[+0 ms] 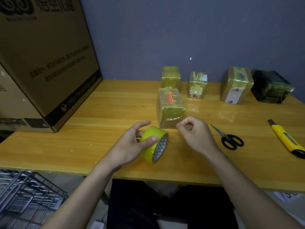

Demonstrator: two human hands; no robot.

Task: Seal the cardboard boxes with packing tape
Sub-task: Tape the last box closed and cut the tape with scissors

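A yellow-tinted roll of packing tape (151,146) lies on its side near the front of the wooden table (99,113). My left hand (130,142) grips it, thumb across the top. Just right of the roll, my right hand (196,134) has its fingers curled, with thumb and forefinger pinched on what looks like the tape's clear loose end. Directly behind my hands stands a small cardboard box (170,103) wrapped in tape, with a red label on top.
Three more taped boxes (170,76) (197,85) (236,85) and a dark wrapped parcel (270,86) line the back wall. Black scissors (231,138) and a yellow utility knife (285,139) lie to the right. A large carton (46,55) fills the left; a wire rack (24,195) stands below.
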